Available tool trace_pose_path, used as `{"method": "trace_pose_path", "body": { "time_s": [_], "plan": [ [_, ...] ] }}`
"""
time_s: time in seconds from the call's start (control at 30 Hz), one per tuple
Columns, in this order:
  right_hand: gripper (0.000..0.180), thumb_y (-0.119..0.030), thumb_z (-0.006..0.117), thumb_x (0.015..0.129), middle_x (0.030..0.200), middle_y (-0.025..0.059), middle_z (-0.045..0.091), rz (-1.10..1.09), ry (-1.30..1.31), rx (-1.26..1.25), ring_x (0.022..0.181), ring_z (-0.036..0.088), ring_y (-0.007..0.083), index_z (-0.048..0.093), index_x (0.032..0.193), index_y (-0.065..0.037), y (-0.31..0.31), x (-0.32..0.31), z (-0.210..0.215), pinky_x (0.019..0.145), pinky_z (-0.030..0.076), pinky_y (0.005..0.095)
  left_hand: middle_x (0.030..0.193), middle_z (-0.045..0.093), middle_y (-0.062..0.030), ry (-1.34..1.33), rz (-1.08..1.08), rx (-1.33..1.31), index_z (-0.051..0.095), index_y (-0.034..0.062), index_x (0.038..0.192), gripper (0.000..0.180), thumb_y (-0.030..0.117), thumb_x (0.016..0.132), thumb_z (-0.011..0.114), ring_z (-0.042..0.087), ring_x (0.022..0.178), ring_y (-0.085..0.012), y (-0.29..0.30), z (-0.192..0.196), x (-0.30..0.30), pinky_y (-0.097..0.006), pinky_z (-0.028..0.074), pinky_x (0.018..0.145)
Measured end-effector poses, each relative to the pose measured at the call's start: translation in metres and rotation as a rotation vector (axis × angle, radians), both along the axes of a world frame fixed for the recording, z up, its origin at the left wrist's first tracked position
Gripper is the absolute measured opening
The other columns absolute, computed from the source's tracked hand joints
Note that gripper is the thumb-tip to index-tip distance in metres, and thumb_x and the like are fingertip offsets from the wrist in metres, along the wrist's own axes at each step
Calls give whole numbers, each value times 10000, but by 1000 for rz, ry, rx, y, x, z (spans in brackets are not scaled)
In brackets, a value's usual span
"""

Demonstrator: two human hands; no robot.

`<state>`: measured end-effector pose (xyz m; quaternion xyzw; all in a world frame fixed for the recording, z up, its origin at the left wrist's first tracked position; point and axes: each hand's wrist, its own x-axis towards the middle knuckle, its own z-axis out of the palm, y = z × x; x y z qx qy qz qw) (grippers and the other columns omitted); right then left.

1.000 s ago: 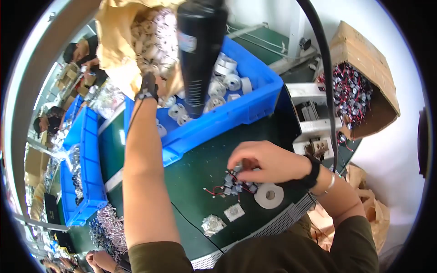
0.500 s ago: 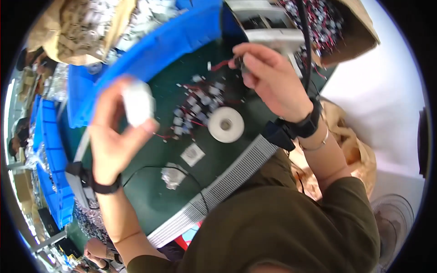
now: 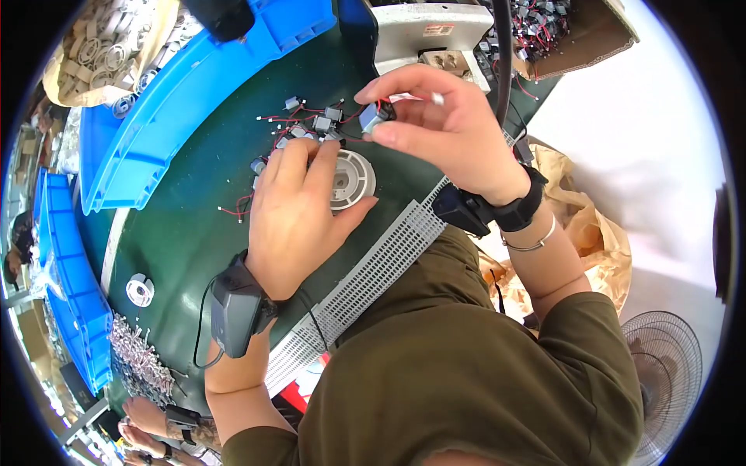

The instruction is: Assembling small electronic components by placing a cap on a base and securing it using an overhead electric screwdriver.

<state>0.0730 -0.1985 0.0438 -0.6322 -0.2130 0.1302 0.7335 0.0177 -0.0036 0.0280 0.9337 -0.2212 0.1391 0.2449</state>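
Observation:
Between the thumb and index finger of my left hand [image 3: 291,202], a white round housing [image 3: 361,167] lies on the green work surface with its ringed hollow side up. The left fingers curve along its left edge, and the thumb reaches its lower rim. The other left fingertips touch the pile of small grey wired motors [image 3: 322,123]. Up and to the right, my right hand [image 3: 447,128] pinches one small boxy motor [image 3: 373,116] between thumb and index finger. That one has a bluish face, a black side and a red wire. A small white connector [image 3: 437,99] shows near the right fingers.
Blue bins [image 3: 148,132] line the far left. A metal fixture [image 3: 427,35] and a carton of wired parts [image 3: 536,31] stand at the back right. A white ring part [image 3: 140,290] lies left. A slotted strip [image 3: 381,260] edges the table. Co-workers' hands [image 3: 148,423] show lower left.
My left hand has come down and right from the air, with its white part, to the table beside the pile. The right hand has turned, showing the motor's bluish face. The view has shifted.

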Motion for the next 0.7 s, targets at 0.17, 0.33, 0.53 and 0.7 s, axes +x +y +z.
{"method": "trace_pose_path", "body": {
  "time_s": [0.17,0.33,0.53,0.7],
  "plan": [
    [249,1,671,779,958,40,603,51,-271,-260,880,593,118,606,1019,-12,9,-3,-4,791,499,249,1040,531,-133,17,-29,94,505,-18,1192,683,210,625,809,546,909,-324,4,0,2,-432,456,794],
    [272,-6,670,752,929,79,612,54,-501,-472,773,619,169,611,1017,-30,15,-7,-4,704,511,283,1165,520,-182,168,-148,-298,433,-9,1260,787,189,608,827,519,1057,-363,14,-25,-1,-436,439,885],
    [271,-28,700,711,893,76,611,26,-574,-575,741,600,228,593,958,-49,28,-14,-8,644,492,311,1081,550,-169,40,-93,-482,462,-9,1208,680,94,629,805,554,992,-341,8,-32,1,-392,468,830],
    [271,-27,709,669,858,57,567,30,-861,-716,797,548,265,584,908,-47,33,-17,-13,671,477,351,1048,561,-159,-76,-63,-433,461,-7,1177,692,117,605,830,585,884,-300,10,-41,2,-363,489,737]
  ]
}}
